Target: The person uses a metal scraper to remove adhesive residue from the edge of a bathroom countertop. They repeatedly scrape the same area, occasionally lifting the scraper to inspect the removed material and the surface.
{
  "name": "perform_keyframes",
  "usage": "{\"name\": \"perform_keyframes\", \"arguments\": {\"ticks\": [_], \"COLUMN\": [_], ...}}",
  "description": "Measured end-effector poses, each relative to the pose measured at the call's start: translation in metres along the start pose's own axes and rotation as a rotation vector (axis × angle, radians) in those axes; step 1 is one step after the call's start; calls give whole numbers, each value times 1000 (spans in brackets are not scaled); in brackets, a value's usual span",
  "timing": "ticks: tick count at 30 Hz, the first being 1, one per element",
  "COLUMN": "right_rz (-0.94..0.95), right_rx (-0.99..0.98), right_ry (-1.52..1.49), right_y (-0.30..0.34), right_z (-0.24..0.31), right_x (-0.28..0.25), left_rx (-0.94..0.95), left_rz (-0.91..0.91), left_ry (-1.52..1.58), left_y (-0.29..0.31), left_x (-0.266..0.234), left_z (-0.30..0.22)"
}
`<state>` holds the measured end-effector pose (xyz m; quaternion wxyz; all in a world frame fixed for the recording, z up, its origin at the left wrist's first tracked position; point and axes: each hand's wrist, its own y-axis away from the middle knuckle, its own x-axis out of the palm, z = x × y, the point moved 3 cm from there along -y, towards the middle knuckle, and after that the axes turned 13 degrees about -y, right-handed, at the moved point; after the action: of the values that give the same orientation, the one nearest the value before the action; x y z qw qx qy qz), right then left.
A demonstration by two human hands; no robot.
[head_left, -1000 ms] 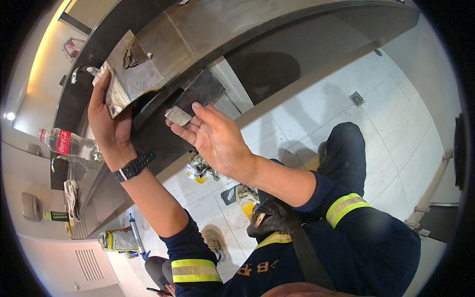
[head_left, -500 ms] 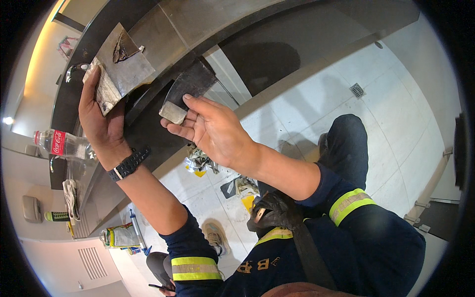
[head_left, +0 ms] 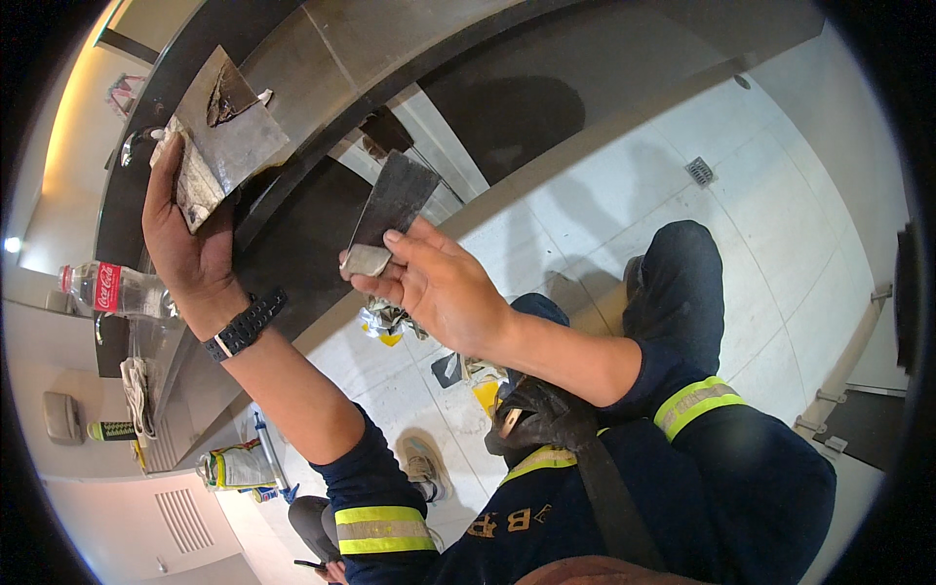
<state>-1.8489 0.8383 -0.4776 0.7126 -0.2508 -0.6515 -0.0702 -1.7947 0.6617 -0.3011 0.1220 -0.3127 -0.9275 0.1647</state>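
My left hand [head_left: 200,258], wearing a black wristband, is closed round the whitish, worn edge of a flat grey plate [head_left: 255,141]. A dark, rough patch of material lies on the plate's face. My right hand [head_left: 448,292] pinches a dark, tapered scraper blade [head_left: 402,190] by its pale, wrapped end, thumb on top. The scraper's wide end points up toward the counter, apart from the plate. Behind both hands runs the dark stone counter [head_left: 409,68].
A plastic bottle with a red label [head_left: 122,290] stands at the left. Crumpled scraps [head_left: 388,317] lie on the white tiled floor [head_left: 624,210], which has a drain [head_left: 700,172]. A black glove-like item [head_left: 546,414] sits at my waist. Another person's hand [head_left: 333,572] shows at lower left.
My right hand has moved right and down, bringing the scraper away from the plate and turning it more upright. My left hand and the plate have shifted slightly left.
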Motion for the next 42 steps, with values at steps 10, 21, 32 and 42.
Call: {"name": "perform_keyframes", "arguments": {"ticks": [10,21,32,42], "right_rz": [24,-113,-81,-50], "right_rx": [-68,27,43,-74], "right_ry": [175,458,-138,-147], "right_y": [-8,26,-3,-20], "right_z": [13,51,-3,-5], "right_x": [12,-36,-29,-13], "left_rx": [56,165,113,150], "left_rz": [-86,-103,-43,24], "left_ry": [-116,-263,-161,-194], "left_y": [9,7,2,-1], "left_x": [13,8,-1,-5], "left_z": [-2,-4,-2,0]}}
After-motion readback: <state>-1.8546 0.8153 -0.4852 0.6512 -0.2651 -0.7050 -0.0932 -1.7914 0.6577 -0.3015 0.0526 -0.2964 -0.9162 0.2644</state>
